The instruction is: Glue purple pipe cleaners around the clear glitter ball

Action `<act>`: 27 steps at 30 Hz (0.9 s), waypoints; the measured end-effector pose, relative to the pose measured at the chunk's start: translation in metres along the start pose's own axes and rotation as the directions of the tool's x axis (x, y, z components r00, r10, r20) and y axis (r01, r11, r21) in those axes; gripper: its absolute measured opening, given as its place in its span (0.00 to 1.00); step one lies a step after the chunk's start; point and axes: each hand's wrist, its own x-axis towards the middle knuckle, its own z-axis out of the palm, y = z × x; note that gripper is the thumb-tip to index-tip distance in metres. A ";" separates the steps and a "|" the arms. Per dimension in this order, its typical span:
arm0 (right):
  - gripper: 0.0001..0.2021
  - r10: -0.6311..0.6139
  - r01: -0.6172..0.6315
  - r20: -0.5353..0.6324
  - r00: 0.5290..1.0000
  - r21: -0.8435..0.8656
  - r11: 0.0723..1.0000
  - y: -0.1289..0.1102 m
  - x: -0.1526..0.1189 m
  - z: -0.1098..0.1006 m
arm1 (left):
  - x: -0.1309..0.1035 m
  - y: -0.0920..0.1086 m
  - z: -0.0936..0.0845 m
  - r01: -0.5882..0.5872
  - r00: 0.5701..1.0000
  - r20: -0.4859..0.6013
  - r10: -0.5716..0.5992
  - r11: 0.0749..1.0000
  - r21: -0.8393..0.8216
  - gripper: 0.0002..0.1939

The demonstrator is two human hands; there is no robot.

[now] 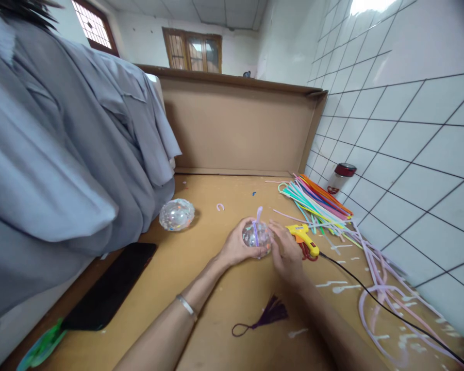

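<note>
My left hand (235, 246) is wrapped round a small clear ball (262, 238) with coloured specks in it. A lilac pipe cleaner (255, 234) runs over the front of the ball, and its end sticks up above the top. Against the ball's right side rest the bent fingers of my right hand (287, 252); the fingertips are partly hidden. A yellow glue gun (304, 238) lies just right of that hand. Below both hands is a dark purple tassel (271, 312) with a loop. Further left sits a second clear, speckled ball-like piece (177, 214).
Coloured pipe cleaners (320, 201) lie at the right, with loose lilac strands (375, 268) and the glue gun's black cord (355, 278). A red-lidded jar (341, 178) stands by the tiled wall. A black phone (110, 286) and a person's grey clothing (81, 129) are at the left.
</note>
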 end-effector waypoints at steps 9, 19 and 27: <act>0.15 0.019 -0.020 -0.019 1.000 -0.051 0.999 0.007 0.000 0.000 | 0.004 -0.006 -0.007 0.004 1.000 -0.016 -0.004 1.000 -0.025 0.41; 0.12 0.042 -0.042 0.003 0.999 -0.044 0.998 0.003 0.002 -0.002 | 0.001 -0.003 -0.006 -0.013 0.999 0.037 0.014 0.999 -0.048 0.42; 0.12 0.022 -0.022 0.009 1.000 -0.029 0.999 0.004 -0.003 0.004 | 0.001 -0.004 -0.004 0.007 0.999 0.038 -0.006 1.000 -0.031 0.43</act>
